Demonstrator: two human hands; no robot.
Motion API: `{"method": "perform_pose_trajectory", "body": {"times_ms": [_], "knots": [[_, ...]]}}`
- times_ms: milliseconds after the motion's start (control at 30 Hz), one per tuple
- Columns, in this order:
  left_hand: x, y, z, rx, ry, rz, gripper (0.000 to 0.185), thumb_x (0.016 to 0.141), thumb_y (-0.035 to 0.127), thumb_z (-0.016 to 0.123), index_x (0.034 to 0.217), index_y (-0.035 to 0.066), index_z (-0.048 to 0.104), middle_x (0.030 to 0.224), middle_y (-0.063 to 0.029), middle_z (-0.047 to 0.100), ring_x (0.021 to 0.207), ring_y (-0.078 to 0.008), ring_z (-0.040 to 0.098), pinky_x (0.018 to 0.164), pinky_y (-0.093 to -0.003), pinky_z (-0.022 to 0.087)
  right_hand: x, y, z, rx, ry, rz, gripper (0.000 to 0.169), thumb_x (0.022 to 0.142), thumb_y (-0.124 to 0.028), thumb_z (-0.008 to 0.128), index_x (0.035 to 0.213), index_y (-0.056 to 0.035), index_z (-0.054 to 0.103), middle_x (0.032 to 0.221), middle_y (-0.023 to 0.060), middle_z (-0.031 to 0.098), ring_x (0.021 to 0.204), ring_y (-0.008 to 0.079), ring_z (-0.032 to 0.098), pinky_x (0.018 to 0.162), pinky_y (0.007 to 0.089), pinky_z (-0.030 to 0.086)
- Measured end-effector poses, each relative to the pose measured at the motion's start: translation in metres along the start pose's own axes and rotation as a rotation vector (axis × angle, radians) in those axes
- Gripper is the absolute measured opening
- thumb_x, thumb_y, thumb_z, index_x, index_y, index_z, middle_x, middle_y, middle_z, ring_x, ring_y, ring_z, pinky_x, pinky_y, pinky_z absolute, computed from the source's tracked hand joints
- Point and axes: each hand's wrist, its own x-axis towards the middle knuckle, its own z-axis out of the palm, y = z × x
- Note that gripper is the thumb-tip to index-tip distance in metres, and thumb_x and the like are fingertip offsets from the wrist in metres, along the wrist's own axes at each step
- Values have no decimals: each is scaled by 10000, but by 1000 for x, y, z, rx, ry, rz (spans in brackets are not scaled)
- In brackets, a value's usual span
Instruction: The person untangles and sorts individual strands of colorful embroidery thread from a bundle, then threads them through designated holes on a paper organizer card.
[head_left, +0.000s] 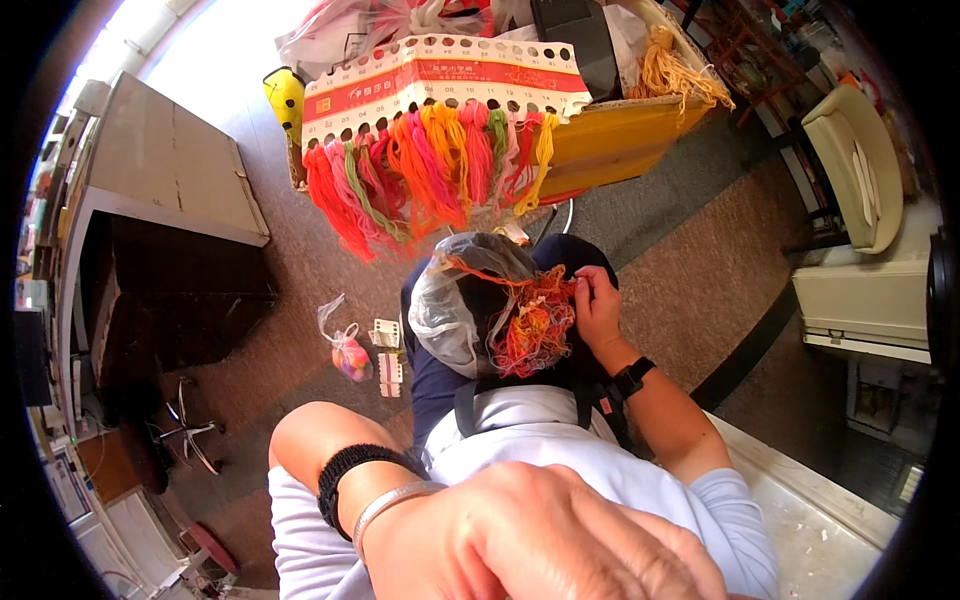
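Observation:
A tangle of orange, red and yellow embroidery floss (534, 322) lies on my lap, partly against a clear plastic bag (442, 319). At the tangle's right edge, my right hand (598, 306) pinches thread between thumb and fingers. My left hand (540, 536) is raised close to the camera, back of the hand up; its fingertips are hidden. Before me, a punched cardboard thread organizer (442, 75) rests on a cardboard box (622, 142). Looped through its lower holes hang floss skeins (409, 169) in red, pink, orange, green and yellow.
On the floor to my left lie a tied plastic bag of coloured thread (351, 358) and small punched cards (390, 373). A bundle of tan floss (664, 67) and a black case (574, 37) sit in the box. A cabinet (169, 150) stands left, a pale chair (855, 169) right.

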Motion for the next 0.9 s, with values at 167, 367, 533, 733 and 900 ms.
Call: {"method": "perform_pose_trajectory", "body": {"times_ms": [167, 367, 533, 733, 900], "knots": [[-3, 0, 5, 4, 116, -22, 286, 772, 153, 702, 918, -88, 652, 937, -236, 608, 844, -289, 589, 739, -336, 483, 1, 2, -1, -15, 4, -27, 98, 860, -80, 507, 929, -17, 539, 752, 131, 606, 646, 257, 606, 585, 327, 472], [-5, 3, 17, 37, 262, -54, 245, 767, 129, 705, 907, -68, 662, 897, -200, 601, 794, -252, 585, 697, -305, 477, 1, 2, 0, -29, 2, -38, 97, 866, -86, 500, 922, -17, 541, 750, 128, 606, 644, 254, 606, 581, 332, 474], [-4, 6, 29, 56, 391, -92, 212, 763, 109, 707, 897, -51, 671, 864, -170, 596, 753, -221, 581, 661, -280, 473, 1, 1, 0, -42, 8, -55, 99, 868, -88, 497, 923, -17, 540, 748, 126, 608, 645, 250, 608, 582, 331, 474], [2, 41, 22, 98, 392, -404, 161, 846, 105, 596, 859, -52, 630, 876, -161, 576, 742, -235, 562, 670, -302, 454, 2, 0, 0, -21, 7, -24, 95, 861, -83, 503, 917, -15, 541, 747, 132, 607, 640, 244, 608, 582, 319, 472], [-15, 19, 18, 230, 362, -114, 128, 779, 65, 682, 858, -36, 676, 827, -130, 577, 689, -174, 553, 579, -243, 439, 4, 0, 0, -43, 11, -27, 87, 856, -73, 505, 913, -20, 542, 731, 134, 597, 644, 256, 607, 585, 326, 472]]}}
